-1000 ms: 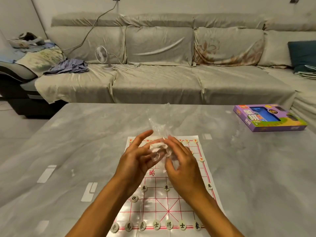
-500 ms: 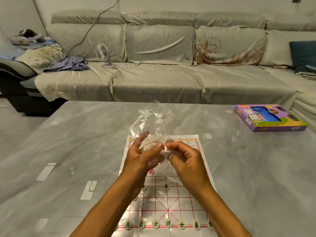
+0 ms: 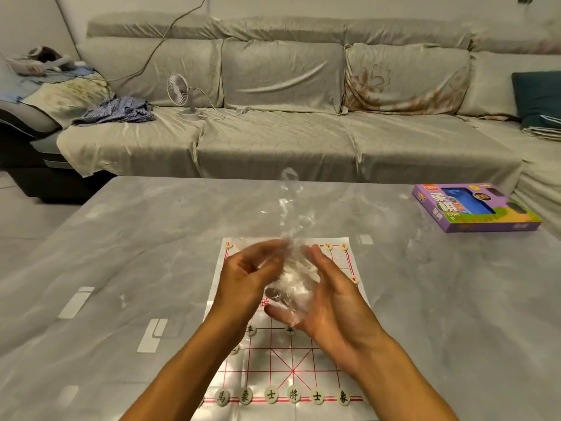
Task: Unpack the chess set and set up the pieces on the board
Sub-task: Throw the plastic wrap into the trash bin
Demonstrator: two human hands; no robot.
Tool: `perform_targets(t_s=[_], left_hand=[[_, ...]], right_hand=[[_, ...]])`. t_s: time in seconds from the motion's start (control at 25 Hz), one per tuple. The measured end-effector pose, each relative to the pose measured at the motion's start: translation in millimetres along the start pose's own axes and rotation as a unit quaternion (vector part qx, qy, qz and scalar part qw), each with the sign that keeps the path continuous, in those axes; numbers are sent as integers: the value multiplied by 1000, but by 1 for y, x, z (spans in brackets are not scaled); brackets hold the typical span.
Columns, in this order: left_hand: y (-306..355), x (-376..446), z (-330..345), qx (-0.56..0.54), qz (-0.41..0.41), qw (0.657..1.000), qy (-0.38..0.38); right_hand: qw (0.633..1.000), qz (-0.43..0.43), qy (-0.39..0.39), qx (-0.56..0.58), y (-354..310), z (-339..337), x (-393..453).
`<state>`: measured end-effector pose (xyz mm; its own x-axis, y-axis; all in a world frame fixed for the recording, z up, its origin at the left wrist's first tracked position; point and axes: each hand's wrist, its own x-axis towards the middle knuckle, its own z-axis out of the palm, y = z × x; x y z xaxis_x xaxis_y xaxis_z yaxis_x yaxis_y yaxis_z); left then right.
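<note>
Both hands are up over the board (image 3: 306,364), working a clear bag (image 3: 293,278) between them. The left hand (image 3: 243,281) has its fingers curled, pinching the bag's top edge; the right hand (image 3: 328,302) cups the crumpled lower part from the side and below with fingers closing around it, so both grips are clamped on plastic. A thin twisted tail of the bag sticks straight up above the hands. Can't tell what's left inside, it's all glare and blur.

The board is a paper sheet with a red grid lying flat on the table (image 3: 121,253). Near edge has a row of pieces (image 3: 293,396) with dark characters, lined up side by side. Two more sit a few rows up just under the hands, and some red-marked ones line the far edge and right side.

The purple box (image 3: 476,208) is well off to the right on the table. Behind it all, a sofa (image 3: 282,117) with a small fan (image 3: 179,92) on the seat.
</note>
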<state>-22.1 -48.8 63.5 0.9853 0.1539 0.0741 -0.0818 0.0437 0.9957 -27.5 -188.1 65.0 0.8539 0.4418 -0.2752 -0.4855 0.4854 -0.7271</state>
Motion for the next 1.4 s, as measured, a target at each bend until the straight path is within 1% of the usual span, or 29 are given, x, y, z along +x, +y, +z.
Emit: perform_targets(t_s=[0.04, 0.12, 0.16, 0.2, 0.28, 0.36, 0.4, 0.48, 0.52, 0.56, 0.6, 0.64, 0.68, 0.72, 0.76, 0.84, 0.92, 1.04, 1.12, 1.2, 1.28, 1.4], left_hand=[[0, -1, 2, 21, -2, 1000, -17], [-2, 0, 2, 76, -2, 996, -50], [-4, 1, 1, 98, -7, 992, -79], [-5, 1, 1, 106, -17, 988, -110], [-8, -1, 3, 63, -70, 986, -137], [-11, -2, 7, 7, -138, 985, -98], [-14, -2, 8, 7, -158, 985, -67], [-18, -3, 9, 42, -162, 986, 1], [-17, -3, 9, 58, -152, 986, 33], [-16, -4, 8, 63, -139, 987, 45], [-13, -5, 8, 53, -132, 990, 23], [-11, -7, 10, 26, -131, 990, -32], [-7, -10, 13, -7, -138, 986, -98], [-4, -14, 17, -38, -144, 977, -151], [-2, -16, 19, -60, -144, 972, -176], [-2, -17, 21, -89, -135, 973, -167], [-5, -14, 18, -123, -136, 973, -142], [-7, -8, 8, -170, -152, 965, -132], [-5, -4, 3, -183, -150, 964, -121], [0, -1, -3, -169, -125, 972, -108], [11, -2, -11, -126, -83, 984, -93], [30, -20, -35, -88, -23, 994, -65]], right_hand=[[1000, -8, 3, 18, -2, 1, 1], [999, -15, 40, 31, -6, -2, 3], [997, -21, 63, 28, -6, -6, 5], [995, -29, 92, 19, -4, -9, 8], [986, -49, 160, -7, -1, -14, 13], [974, -80, 209, -39, 2, -15, 16], [966, -101, 228, -70, 3, -15, 16], [935, -165, 274, -156, 3, -14, 13], [912, -210, 293, -198, 2, -13, 11], [887, -260, 302, -232, 1, -12, 11], [866, -308, 299, -258, 1, -12, 10], [854, -343, 286, -268, 1, -11, 10], [851, -362, 269, -268, 3, -11, 10], [857, -364, 251, -265, 7, -8, 11], [863, -359, 236, -267, 12, -5, 12], [872, -338, 209, -284, 24, -1, 13], [868, -320, 189, -329, 32, 1, 15], [863, -291, 160, -382, 33, 0, 18], [868, -281, 115, -392, 28, -1, 17], [871, -284, 70, -396, 23, -2, 16], [869, -281, 41, -405, 22, 4, 12], [869, -308, 5, -388, 32, 31, -4]])
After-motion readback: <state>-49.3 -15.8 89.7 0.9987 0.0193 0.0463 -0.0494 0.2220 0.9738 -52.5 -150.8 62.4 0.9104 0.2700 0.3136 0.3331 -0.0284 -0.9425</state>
